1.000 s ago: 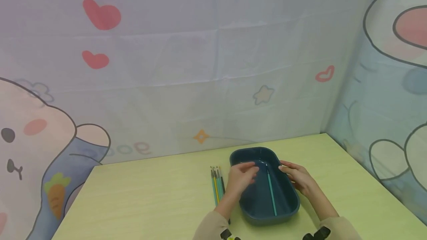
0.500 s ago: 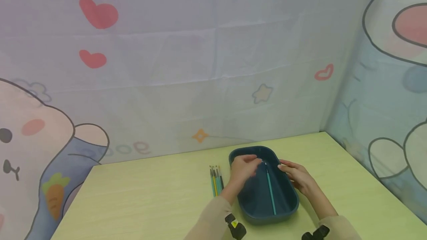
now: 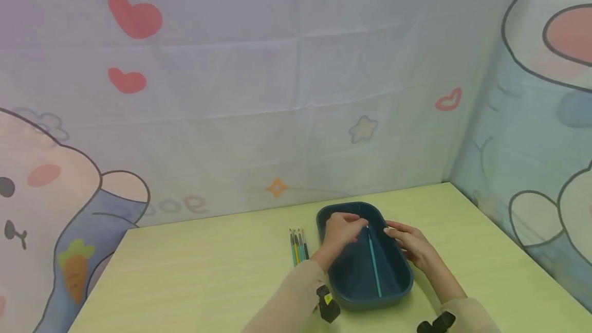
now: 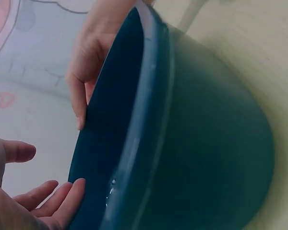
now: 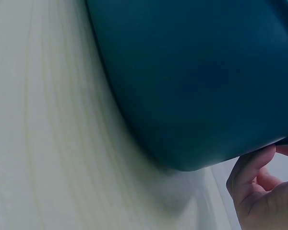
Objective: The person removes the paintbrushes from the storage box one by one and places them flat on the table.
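Note:
A deep dark-blue plastic basin (image 3: 344, 284) stands on the table. Inside it lies one thin teal paintbrush (image 3: 374, 269), slanting along the right side. My left hand (image 3: 341, 230) reaches over the basin, its fingertips near the brush's upper end. In the left wrist view, that hand's thumb and fingers (image 4: 69, 196) are apart, with nothing between them. My right hand (image 3: 413, 245) holds the basin's right rim, also visible in the right wrist view, where its bent fingers and thumb (image 5: 259, 165) meet the edge.
Several thin brushes (image 3: 298, 251) with teal, yellow and black handles lie side by side left of the basin, partly hidden by the left sleeve. The pale yellow table (image 3: 199, 271) ends at a printed cloth backdrop (image 3: 231, 91) behind and on the right.
My left hand has moved right and slightly up over the basin, closer to the upper end of the teal brush. The right hand stays at the rim. The view has shifted slightly.

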`<control>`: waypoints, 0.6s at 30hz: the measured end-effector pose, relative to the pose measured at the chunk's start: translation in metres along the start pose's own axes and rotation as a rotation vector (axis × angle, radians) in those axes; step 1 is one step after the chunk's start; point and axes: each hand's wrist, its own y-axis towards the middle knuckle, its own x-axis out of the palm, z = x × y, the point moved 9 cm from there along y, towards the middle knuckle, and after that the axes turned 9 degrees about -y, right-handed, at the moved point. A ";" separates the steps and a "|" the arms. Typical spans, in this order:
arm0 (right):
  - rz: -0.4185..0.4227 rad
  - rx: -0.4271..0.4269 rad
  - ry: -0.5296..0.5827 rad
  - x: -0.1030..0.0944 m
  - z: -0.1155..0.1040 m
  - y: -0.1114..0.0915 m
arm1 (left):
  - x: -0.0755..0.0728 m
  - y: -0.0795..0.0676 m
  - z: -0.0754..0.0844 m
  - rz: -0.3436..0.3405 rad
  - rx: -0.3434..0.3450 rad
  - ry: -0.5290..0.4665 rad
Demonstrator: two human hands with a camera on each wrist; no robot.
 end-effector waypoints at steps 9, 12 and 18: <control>-0.005 0.000 0.000 0.000 0.000 0.000 | 0.007 0.005 -0.009 0.003 -0.063 -0.030; -0.004 0.001 -0.002 0.000 0.000 -0.001 | 0.011 0.006 -0.013 0.004 -0.076 -0.037; 0.001 0.004 0.009 0.000 -0.001 -0.002 | 0.019 0.007 -0.013 -0.005 -0.063 -0.016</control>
